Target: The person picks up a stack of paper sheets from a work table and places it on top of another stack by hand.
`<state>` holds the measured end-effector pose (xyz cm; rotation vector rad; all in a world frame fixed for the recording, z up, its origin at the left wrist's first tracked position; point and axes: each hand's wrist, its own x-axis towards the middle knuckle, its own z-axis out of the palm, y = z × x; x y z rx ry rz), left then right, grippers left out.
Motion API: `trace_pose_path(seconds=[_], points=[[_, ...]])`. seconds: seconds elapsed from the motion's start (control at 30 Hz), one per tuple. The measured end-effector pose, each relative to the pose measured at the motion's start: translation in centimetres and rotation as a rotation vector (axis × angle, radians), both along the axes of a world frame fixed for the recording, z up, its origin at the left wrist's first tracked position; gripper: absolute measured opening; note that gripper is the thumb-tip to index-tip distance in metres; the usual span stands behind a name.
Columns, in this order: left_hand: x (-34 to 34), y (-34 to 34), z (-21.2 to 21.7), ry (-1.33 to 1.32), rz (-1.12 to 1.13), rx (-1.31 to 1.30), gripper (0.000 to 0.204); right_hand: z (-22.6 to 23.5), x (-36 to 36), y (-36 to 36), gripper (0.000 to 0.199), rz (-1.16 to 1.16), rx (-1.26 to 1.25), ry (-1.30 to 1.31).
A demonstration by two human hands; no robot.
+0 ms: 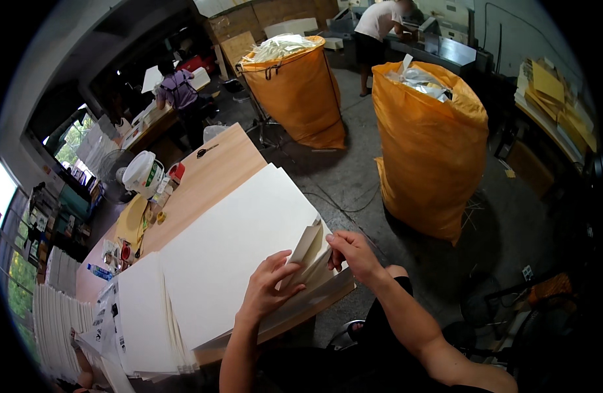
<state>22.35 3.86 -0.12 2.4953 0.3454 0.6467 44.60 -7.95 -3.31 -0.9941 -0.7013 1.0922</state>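
A thick stack of large white paper sheets (242, 236) lies on a wooden table (219, 167). At the stack's near right corner, several sheets (307, 247) are lifted and curled up. My left hand (270, 285) rests on the stack with its fingers slipped under the raised sheets. My right hand (354, 252) pinches the lifted corner from the right side. A second fanned pile of white sheets (144, 321) sits to the left, overlapping the big stack.
A white bucket (143, 172), a yellow cloth and small bottles stand on the table's far left. Two tall orange sacks (429, 144) of scrap stand on the concrete floor. Two other people work at benches in the background. More paper is stacked at far left (56, 327).
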Motion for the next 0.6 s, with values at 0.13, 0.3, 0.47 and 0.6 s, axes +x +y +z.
trace_pose_path(seconds=[0.13, 0.3, 0.47, 0.6], points=[[0.2, -0.7, 0.2, -0.031, 0.096, -0.055, 0.035, 0.5, -0.8, 0.0, 0.034, -0.15, -0.068, -0.467], [0.1, -0.7, 0.3, 0.053, 0.019, 0.082, 0.039, 0.8, -0.6, 0.4, 0.034, -0.041, 0.01, 0.052], [0.1, -0.6, 0.4, 0.029, 0.002, 0.011, 0.043, 0.6, -0.5, 0.4, 0.033, -0.018, 0.027, 0.036], [0.0, 0.1, 0.0, 0.024, -0.002, 0.004, 0.042, 0.5, -0.7, 0.1, 0.032, -0.061, -0.002, -0.059]])
